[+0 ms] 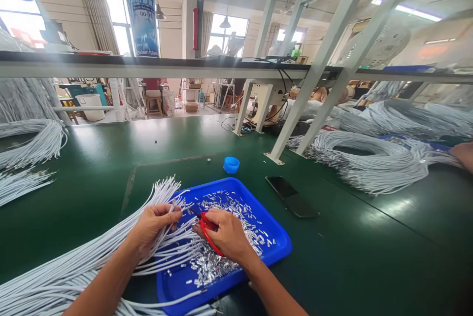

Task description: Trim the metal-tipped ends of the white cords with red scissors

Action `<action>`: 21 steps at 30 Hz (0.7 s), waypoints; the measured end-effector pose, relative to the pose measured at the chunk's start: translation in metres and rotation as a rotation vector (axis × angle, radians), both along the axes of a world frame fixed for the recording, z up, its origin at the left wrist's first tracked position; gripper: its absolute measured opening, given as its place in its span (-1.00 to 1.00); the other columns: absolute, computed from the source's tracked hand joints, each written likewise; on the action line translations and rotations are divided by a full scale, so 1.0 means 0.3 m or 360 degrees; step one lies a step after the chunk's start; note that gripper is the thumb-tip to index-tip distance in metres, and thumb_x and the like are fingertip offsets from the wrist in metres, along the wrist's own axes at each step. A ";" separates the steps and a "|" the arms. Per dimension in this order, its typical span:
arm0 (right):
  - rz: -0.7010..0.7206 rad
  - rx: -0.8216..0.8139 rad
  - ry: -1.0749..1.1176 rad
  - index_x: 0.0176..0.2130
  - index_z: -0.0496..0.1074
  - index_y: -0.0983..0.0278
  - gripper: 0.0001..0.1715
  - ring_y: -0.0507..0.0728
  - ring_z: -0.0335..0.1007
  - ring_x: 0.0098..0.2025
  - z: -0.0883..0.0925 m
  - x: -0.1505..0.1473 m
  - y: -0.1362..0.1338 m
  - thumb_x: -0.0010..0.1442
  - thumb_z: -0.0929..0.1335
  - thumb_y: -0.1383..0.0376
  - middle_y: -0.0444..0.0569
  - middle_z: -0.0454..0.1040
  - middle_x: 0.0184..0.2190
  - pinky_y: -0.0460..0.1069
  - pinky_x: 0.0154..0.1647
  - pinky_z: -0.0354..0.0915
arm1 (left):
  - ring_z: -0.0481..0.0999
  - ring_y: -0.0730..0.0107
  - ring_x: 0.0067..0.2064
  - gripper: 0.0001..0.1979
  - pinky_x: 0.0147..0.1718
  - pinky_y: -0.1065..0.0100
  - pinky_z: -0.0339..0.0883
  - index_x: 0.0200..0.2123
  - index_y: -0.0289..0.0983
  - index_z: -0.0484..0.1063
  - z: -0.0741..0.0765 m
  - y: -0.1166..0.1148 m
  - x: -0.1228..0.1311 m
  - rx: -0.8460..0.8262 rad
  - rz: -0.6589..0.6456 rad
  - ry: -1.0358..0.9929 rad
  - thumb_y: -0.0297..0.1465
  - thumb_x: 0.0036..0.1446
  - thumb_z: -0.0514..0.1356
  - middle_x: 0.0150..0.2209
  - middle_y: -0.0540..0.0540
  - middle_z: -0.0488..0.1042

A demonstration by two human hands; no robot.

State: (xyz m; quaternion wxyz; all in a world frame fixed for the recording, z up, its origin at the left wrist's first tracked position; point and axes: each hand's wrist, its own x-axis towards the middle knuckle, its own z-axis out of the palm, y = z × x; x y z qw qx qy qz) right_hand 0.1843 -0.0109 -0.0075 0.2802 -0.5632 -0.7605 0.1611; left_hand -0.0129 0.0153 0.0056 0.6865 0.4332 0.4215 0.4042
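Observation:
My left hand (158, 225) pinches the end of a white cable near the left rim of a blue tray (279, 244). A large bundle of white cables (99, 244) runs from the lower left, its ends fanning over the tray. In my right hand (227, 234) is a pair of red-handled scissors or snips (211, 237), the dark tip pointing left toward the cable ends by my left fingers. Whether the blades touch a cable I cannot tell. Many small silvery-white clipped pieces (212, 262) lie scattered and heaped in the tray.
Behind the tray sits a blue cap (231, 164); a dark phone (291, 196) lies to its right. Coiled cables (377, 158) rest at the right, near another person's hand (463, 155). More bundles (33, 143) lie left. White frame legs (295, 109) and a shelf with a spray can (140, 10) stand ahead.

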 end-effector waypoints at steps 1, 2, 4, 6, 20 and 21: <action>0.0024 -0.0033 0.0017 -0.66 0.16 0.29 -0.49 -0.03 0.09 -0.55 -0.002 0.001 0.001 0.08 0.30 0.01 -0.19 0.24 -0.63 -0.11 -0.53 -0.11 | 0.27 0.64 -0.56 -0.81 -0.55 0.54 0.11 -0.49 -0.39 0.51 -0.002 -0.001 0.001 0.0033 -0.0008 0.0001 -0.39 -0.19 0.38 -0.56 0.01 0.38; 0.0050 -0.0066 0.0039 -0.67 0.12 0.30 -0.48 -0.05 0.06 -0.57 -0.003 0.002 0.002 0.08 0.30 0.02 -0.20 0.20 -0.65 -0.11 -0.54 -0.13 | 0.26 0.64 -0.56 -0.81 -0.55 0.54 0.09 -0.47 -0.39 0.51 -0.002 -0.002 0.002 0.0070 -0.0019 0.0006 -0.38 -0.17 0.38 -0.54 0.01 0.38; 0.0091 -0.0122 0.0093 -0.68 0.05 0.30 -0.47 -0.05 0.02 -0.58 -0.001 0.004 0.004 0.07 0.31 0.06 -0.22 0.13 -0.67 -0.10 -0.55 -0.16 | 0.23 0.64 -0.56 -0.80 -0.54 0.53 0.08 -0.44 -0.37 0.51 -0.002 -0.003 0.004 0.0156 -0.0036 0.0027 -0.36 -0.15 0.36 -0.53 0.01 0.37; 0.0106 -0.0165 0.0143 -0.68 0.01 0.30 -0.46 -0.06 -0.01 -0.59 0.003 0.005 0.004 0.06 0.31 0.08 -0.23 0.08 -0.69 -0.10 -0.55 -0.18 | 0.21 0.63 -0.55 -0.78 -0.53 0.52 0.07 -0.42 -0.36 0.51 0.001 -0.003 0.006 0.0222 -0.0041 0.0055 -0.33 -0.13 0.35 -0.55 0.03 0.34; 0.0159 -0.0353 0.0355 -0.71 -0.04 0.29 -0.47 -0.06 -0.11 -0.60 -0.009 -0.009 0.003 0.02 0.31 0.13 -0.23 -0.03 -0.70 -0.08 -0.58 -0.22 | 0.25 0.49 -0.48 -0.75 -0.45 0.43 0.13 -0.40 -0.33 0.49 -0.004 -0.019 0.008 0.0642 0.0088 0.0565 -0.25 -0.08 0.28 -0.54 0.03 0.34; 0.0172 -0.0384 0.0394 -0.71 -0.03 0.29 -0.47 -0.06 -0.12 -0.60 -0.012 -0.010 0.002 0.02 0.31 0.13 -0.22 -0.04 -0.69 -0.08 -0.58 -0.21 | 0.27 0.46 -0.46 -0.76 -0.43 0.42 0.14 -0.42 -0.32 0.49 -0.005 -0.019 0.009 0.0718 0.0128 0.0671 -0.25 -0.08 0.28 -0.52 0.02 0.36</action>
